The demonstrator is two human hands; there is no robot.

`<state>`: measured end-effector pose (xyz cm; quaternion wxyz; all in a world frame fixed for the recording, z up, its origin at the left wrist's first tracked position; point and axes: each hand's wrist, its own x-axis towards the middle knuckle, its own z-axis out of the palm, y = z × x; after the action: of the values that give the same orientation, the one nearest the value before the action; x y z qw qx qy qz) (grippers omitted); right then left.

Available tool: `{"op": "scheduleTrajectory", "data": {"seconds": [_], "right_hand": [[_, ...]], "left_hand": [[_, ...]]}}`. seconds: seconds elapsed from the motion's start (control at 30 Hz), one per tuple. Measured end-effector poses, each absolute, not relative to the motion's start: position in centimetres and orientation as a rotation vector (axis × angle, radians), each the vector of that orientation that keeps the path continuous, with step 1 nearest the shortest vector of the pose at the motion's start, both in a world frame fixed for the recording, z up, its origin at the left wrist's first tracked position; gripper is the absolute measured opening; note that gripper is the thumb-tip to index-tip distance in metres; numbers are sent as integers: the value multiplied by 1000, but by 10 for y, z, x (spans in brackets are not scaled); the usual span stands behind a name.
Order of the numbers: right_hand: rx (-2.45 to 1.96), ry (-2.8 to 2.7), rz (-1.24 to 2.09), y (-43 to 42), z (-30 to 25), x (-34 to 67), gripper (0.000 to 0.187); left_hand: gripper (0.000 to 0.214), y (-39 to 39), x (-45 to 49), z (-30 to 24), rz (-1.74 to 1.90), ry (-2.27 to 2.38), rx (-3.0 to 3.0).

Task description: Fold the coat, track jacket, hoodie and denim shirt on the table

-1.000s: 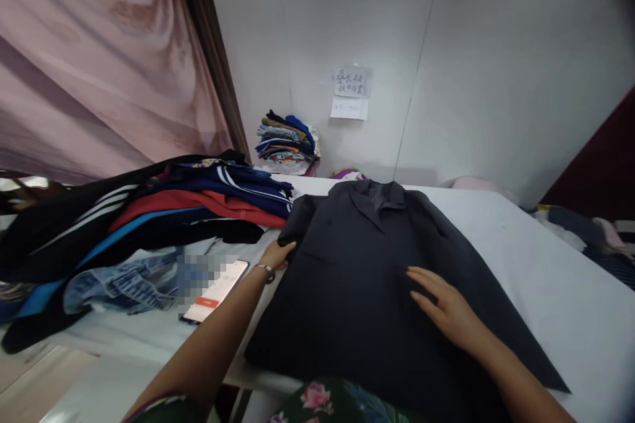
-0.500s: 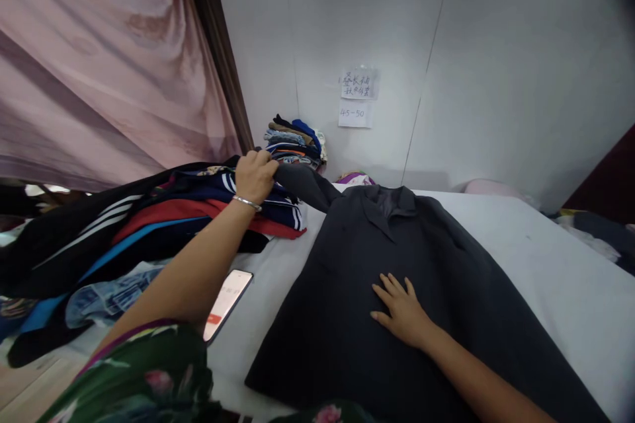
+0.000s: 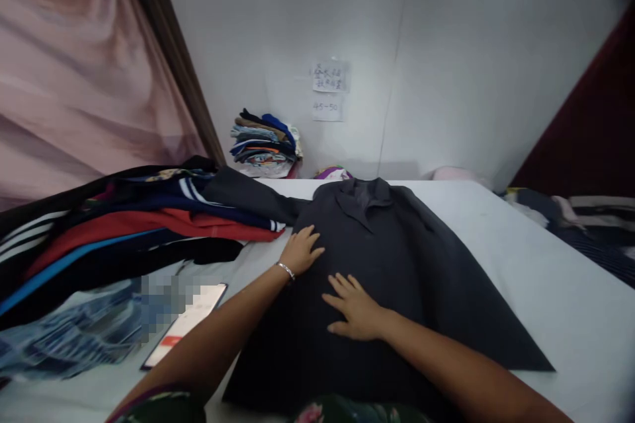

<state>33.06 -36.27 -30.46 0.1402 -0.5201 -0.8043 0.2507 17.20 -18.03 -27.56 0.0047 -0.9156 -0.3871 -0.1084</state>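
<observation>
A dark grey collared jacket (image 3: 391,264) lies spread out on the white table, its collar at the far end. One of its sleeves (image 3: 258,193) stretches left across the heap of clothes. My left hand (image 3: 300,251), with a silver bracelet at the wrist, rests on the jacket's left side below the shoulder, fingers apart. Flat on the jacket's front lies my right hand (image 3: 354,307), its fingers spread. Neither hand grips anything. My forearms cover part of the jacket's lower half.
Left of the jacket is a heap of clothes (image 3: 198,221), with blue jeans (image 3: 84,327) and a lit phone (image 3: 193,317) nearer me. A folded stack (image 3: 265,142) stands by the wall. More clothes (image 3: 590,225) lie beyond the right edge of the white table (image 3: 570,317).
My left hand has let go of the sleeve, which now lies across the clothes heap, and has come down onto the jacket. My right hand stays flat on it. The view has turned rightward.
</observation>
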Motion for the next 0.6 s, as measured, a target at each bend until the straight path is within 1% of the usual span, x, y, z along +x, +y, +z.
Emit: {"op": "scheduleTrajectory", "data": {"seconds": [0.07, 0.13, 0.23, 0.33, 0.37, 0.4, 0.5, 0.57, 0.6], "right_hand": [[-1402, -2287, 777, -368, -286, 346, 52], [-1451, -2078, 616, -379, -269, 385, 40], [-1744, -1628, 258, -410, -258, 476, 42], [-2270, -1114, -30, -453, -271, 565, 54], [-2421, -975, -21, -466, -279, 585, 57], [-2521, -882, 60, -478, -288, 598, 60], [-2627, -877, 219, -496, -308, 604, 69], [-2625, -977, 220, -494, -313, 593, 66], [-2615, -1024, 231, -490, -311, 587, 58]], "left_hand": [[54, -184, 182, -301, -203, -1326, -2911], [58, -180, 182, -318, -131, -1402, -2915], [58, -170, 177, -327, -142, -1404, -2919], [59, -168, 177, -326, -147, -1387, -2897], [59, -169, 177, -326, -144, -1380, -2889], [58, -170, 178, -325, -141, -1372, -2884], [58, -172, 180, -324, -115, -1361, -2876], [58, -172, 180, -323, -101, -1362, -2871], [59, -172, 180, -322, -100, -1363, -2869]]}}
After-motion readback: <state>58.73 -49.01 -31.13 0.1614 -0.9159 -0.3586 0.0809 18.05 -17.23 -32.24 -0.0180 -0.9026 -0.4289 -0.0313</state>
